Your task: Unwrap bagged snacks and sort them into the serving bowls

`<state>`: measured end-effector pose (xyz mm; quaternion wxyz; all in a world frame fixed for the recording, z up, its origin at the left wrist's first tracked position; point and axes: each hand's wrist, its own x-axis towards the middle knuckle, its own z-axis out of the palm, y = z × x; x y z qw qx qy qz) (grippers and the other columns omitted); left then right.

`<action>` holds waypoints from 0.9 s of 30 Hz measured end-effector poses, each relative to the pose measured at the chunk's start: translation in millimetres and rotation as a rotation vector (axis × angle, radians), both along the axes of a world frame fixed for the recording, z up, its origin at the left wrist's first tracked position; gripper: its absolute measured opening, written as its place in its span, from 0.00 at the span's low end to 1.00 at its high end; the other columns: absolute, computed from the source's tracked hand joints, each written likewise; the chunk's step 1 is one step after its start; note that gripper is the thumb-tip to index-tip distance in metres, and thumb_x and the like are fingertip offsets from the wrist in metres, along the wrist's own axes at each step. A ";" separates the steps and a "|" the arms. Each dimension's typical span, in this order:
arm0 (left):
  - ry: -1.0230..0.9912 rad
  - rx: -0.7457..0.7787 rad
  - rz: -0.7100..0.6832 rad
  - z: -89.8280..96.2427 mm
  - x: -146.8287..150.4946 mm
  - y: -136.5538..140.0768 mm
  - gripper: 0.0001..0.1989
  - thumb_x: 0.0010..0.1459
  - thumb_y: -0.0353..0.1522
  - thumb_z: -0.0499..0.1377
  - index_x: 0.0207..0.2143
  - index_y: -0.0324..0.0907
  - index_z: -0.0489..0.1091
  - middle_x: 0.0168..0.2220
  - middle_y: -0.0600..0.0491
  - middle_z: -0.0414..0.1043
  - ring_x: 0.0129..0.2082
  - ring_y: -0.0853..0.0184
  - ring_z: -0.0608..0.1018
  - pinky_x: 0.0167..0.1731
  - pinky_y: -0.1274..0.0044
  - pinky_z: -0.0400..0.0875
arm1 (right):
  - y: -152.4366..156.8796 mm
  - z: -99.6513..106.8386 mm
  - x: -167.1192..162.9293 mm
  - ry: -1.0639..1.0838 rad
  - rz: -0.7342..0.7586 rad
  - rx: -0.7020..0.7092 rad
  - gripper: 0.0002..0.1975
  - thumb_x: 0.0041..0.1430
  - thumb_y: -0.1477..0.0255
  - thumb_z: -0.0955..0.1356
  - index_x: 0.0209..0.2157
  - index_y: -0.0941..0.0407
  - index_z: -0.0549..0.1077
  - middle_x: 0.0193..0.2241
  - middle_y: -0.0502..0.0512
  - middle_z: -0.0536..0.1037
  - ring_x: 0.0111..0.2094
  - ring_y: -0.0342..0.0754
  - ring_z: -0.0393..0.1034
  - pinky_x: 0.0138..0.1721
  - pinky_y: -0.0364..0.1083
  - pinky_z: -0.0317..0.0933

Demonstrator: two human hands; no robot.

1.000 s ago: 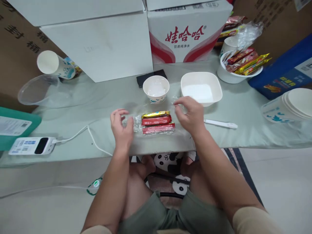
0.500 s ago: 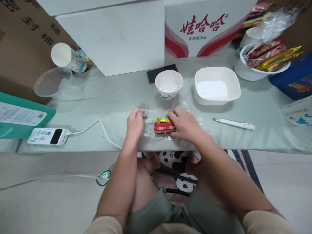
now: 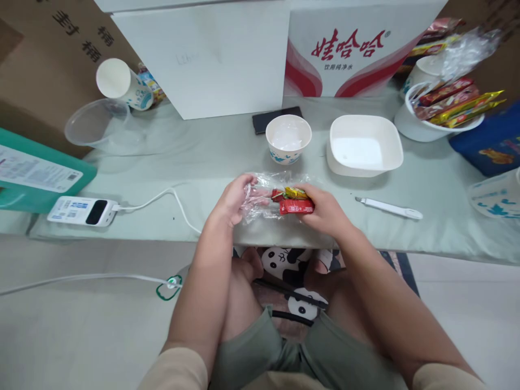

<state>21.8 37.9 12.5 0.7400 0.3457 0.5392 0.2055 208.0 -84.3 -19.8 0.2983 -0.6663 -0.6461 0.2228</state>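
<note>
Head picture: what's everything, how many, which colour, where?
snack packets: three, red-yellow, middle
film: one, clear, middle
bowl: one, white-blue, middle
open tub: one, white, beside bowl
cutter: one, white, right
snack tub: one, white, right
pack: one, blue, right
cups: several, white-blue, both sides
container: one, clear, left
jug: one, green, left
cabled device: one, white, left
slab: one, black, behind bowl
boxes: several, white, brown, back
cloth: one, green, tabletop
pandas: two, black-white, underneath
left hand: one, bare, at film
right hand: one, bare, holding packets

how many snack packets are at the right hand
3 visible: a yellow packet and a red packet in the right hand, and another red packet showing just left of the yellow one. More may be hidden behind the hand.
</note>
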 end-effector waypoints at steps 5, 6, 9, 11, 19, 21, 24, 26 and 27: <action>-0.246 -0.123 -0.034 9.5 4.5 1.3 0.09 0.57 0.34 0.52 0.25 0.44 0.58 0.24 0.49 0.76 0.12 0.71 0.67 0.12 0.81 0.57 | -1.2 -0.8 0.2 0.296 -0.064 0.037 0.26 0.51 0.64 0.73 0.52 0.55 0.74 0.48 0.60 0.81 0.46 0.58 0.75 0.49 0.55 0.66; -0.289 -0.142 -0.048 10.5 6.2 1.1 0.09 0.58 0.34 0.52 0.25 0.43 0.58 0.26 0.49 0.77 0.12 0.72 0.66 0.11 0.81 0.56 | -1.1 -1.1 -1.3 0.388 -0.072 0.020 0.25 0.50 0.62 0.74 0.49 0.55 0.75 0.44 0.58 0.81 0.43 0.57 0.75 0.48 0.55 0.67; -0.349 -0.168 -0.060 11.4 11.6 -0.1 0.08 0.59 0.34 0.52 0.28 0.42 0.64 0.29 0.48 0.78 0.12 0.73 0.67 0.09 0.82 0.56 | -0.3 -4.0 -9.9 0.809 -0.115 -0.058 0.22 0.46 0.57 0.77 0.39 0.54 0.75 0.34 0.51 0.79 0.35 0.51 0.73 0.40 0.50 0.67; -0.350 -0.180 -0.033 10.7 14.3 -0.9 0.08 0.60 0.33 0.53 0.34 0.40 0.70 0.31 0.48 0.79 0.14 0.73 0.69 0.09 0.83 0.57 | 1.3 -6.0 -18.8 1.138 -0.199 -0.116 0.23 0.44 0.55 0.79 0.37 0.54 0.76 0.31 0.49 0.79 0.33 0.48 0.72 0.37 0.47 0.67; -0.429 -0.077 -0.017 7.2 19.9 -15.0 0.19 0.57 0.29 0.55 0.50 0.43 0.74 0.42 0.47 0.80 0.23 0.73 0.75 0.14 0.85 0.62 | 10.0 -5.8 -51.4 1.648 -0.338 -0.193 0.24 0.33 0.67 0.84 0.35 0.55 0.78 0.30 0.48 0.82 0.31 0.45 0.75 0.36 0.44 0.71; -0.413 0.015 -0.055 9.2 18.2 -18.1 0.22 0.54 0.28 0.58 0.52 0.45 0.74 0.43 0.48 0.79 0.22 0.74 0.73 0.16 0.84 0.64 | 10.1 -7.2 -50.7 1.703 -0.358 -0.218 0.24 0.33 0.67 0.84 0.35 0.54 0.78 0.30 0.48 0.83 0.30 0.46 0.76 0.36 0.46 0.73; -0.398 0.083 -0.063 10.7 10.4 -17.4 0.26 0.50 0.32 0.60 0.54 0.48 0.73 0.44 0.48 0.77 0.15 0.80 0.61 0.12 0.84 0.57 | 8.8 -9.5 -45.6 1.797 -0.386 -0.273 0.25 0.34 0.64 0.83 0.37 0.53 0.78 0.30 0.48 0.83 0.30 0.49 0.78 0.36 0.49 0.75; -0.413 0.118 -0.041 9.2 5.8 -15.7 0.29 0.46 0.35 0.59 0.54 0.49 0.73 0.44 0.47 0.77 0.13 0.83 0.48 0.09 0.85 0.45 | 7.9 -10.4 -44.7 1.829 -0.386 -0.287 0.24 0.35 0.62 0.83 0.36 0.53 0.78 0.30 0.48 0.84 0.31 0.50 0.78 0.36 0.50 0.76; -0.417 0.136 -0.021 8.0 5.1 -15.6 0.30 0.45 0.36 0.59 0.54 0.50 0.73 0.45 0.47 0.77 0.13 0.84 0.44 0.08 0.85 0.40 | 7.8 -10.5 -46.0 1.837 -0.377 -0.281 0.23 0.36 0.62 0.82 0.35 0.53 0.78 0.31 0.49 0.84 0.32 0.50 0.78 0.37 0.50 0.76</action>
